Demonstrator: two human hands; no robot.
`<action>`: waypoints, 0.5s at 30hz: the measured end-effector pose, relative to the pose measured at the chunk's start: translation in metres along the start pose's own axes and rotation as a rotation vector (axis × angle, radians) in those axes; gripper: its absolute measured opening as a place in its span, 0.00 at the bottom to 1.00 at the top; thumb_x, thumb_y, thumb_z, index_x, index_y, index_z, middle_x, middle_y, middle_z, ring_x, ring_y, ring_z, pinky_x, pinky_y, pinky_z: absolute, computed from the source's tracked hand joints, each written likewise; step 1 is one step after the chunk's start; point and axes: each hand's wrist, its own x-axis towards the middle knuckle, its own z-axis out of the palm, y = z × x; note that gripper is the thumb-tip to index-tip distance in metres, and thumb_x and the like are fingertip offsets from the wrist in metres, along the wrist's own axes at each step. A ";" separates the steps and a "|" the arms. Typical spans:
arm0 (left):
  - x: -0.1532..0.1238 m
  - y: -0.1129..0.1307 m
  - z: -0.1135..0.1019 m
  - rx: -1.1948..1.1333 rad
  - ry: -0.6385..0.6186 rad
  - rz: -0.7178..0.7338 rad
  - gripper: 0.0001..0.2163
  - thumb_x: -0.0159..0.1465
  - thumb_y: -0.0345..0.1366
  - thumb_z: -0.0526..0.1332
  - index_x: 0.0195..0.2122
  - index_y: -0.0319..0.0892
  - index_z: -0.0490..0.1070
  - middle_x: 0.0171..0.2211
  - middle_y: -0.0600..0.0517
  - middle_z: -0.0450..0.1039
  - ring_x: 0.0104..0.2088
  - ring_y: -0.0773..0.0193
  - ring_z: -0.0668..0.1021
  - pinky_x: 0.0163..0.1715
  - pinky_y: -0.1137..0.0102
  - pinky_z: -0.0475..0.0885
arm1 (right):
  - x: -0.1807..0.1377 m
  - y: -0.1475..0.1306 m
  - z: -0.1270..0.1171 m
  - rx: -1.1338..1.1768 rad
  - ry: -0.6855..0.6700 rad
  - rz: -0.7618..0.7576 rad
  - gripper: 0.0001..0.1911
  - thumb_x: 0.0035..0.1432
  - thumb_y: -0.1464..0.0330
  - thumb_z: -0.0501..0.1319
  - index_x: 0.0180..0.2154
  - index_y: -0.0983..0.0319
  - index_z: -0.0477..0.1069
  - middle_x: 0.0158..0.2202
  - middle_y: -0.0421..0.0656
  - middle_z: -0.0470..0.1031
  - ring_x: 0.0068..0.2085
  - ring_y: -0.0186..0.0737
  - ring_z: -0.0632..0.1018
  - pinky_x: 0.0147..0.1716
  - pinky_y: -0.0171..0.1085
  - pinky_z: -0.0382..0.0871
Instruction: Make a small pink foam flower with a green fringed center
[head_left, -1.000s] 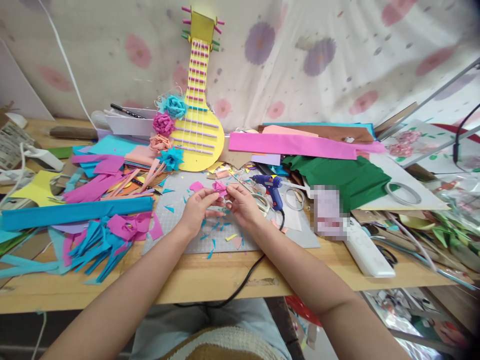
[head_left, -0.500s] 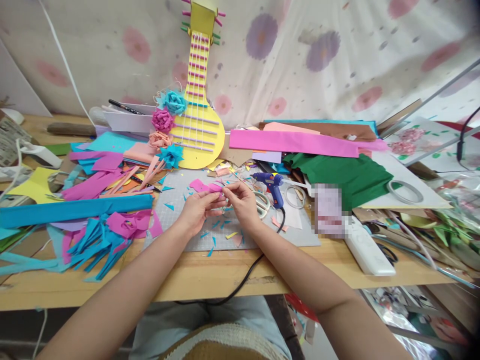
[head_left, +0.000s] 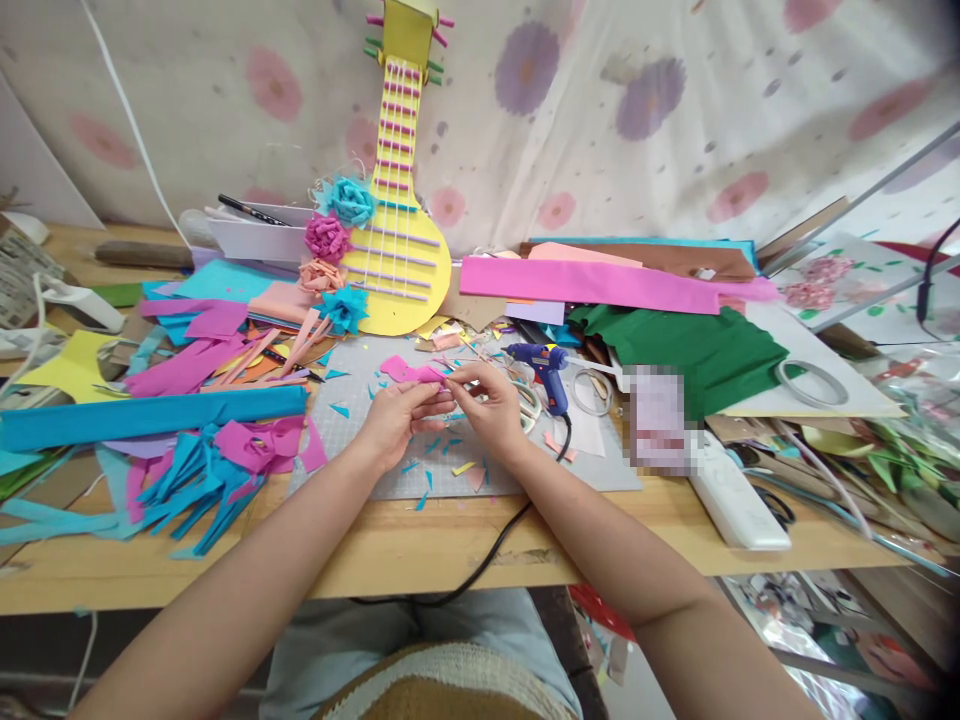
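Over the grey cutting mat [head_left: 352, 470], both hands meet at a magenta crepe paper strip [head_left: 405, 370]. My left hand [head_left: 401, 415] is closed, thumb on top, with the strip running out beyond its fingers to the upper left. My right hand [head_left: 486, 405] pinches at the strip's right end, fingertips touching those of the left; the part between the fingers is mostly hidden. Just right of the right hand lie a pair of scissors [head_left: 529, 408], partly covered, and a blue glue gun [head_left: 550, 378] with its black cord running toward the front edge.
Behind the mat stands a yellow paper lute [head_left: 401, 270] with paper flowers [head_left: 328, 237] at its left side. Blue and magenta paper pieces [head_left: 187, 480] heap up at left. Green crepe paper [head_left: 697, 350], a tape roll [head_left: 811, 382] and a white power strip [head_left: 739, 490] lie at right.
My right hand has shifted slightly right, its fingers rolling at the strip's end. My left hand stays nearly in place, still holding the strip.
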 end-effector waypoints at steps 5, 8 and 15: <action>0.000 -0.001 0.000 0.013 0.001 -0.002 0.03 0.52 0.30 0.63 0.27 0.35 0.74 0.26 0.48 0.77 0.25 0.64 0.79 0.19 0.77 0.72 | 0.002 0.002 -0.008 -0.180 -0.080 -0.147 0.06 0.55 0.65 0.57 0.30 0.56 0.72 0.32 0.43 0.74 0.36 0.39 0.73 0.30 0.38 0.67; 0.000 -0.001 -0.001 0.014 -0.013 0.003 0.03 0.52 0.30 0.63 0.28 0.35 0.74 0.28 0.47 0.78 0.28 0.62 0.80 0.19 0.77 0.72 | 0.005 0.004 -0.014 -0.321 -0.121 -0.280 0.07 0.56 0.67 0.56 0.30 0.56 0.72 0.33 0.43 0.75 0.37 0.40 0.73 0.35 0.40 0.67; 0.000 -0.001 -0.004 0.021 -0.049 0.024 0.05 0.51 0.32 0.65 0.29 0.37 0.75 0.33 0.47 0.78 0.31 0.61 0.80 0.19 0.75 0.73 | 0.009 0.003 -0.019 -0.483 -0.259 -0.403 0.10 0.59 0.67 0.53 0.32 0.57 0.73 0.35 0.45 0.76 0.37 0.40 0.72 0.39 0.42 0.65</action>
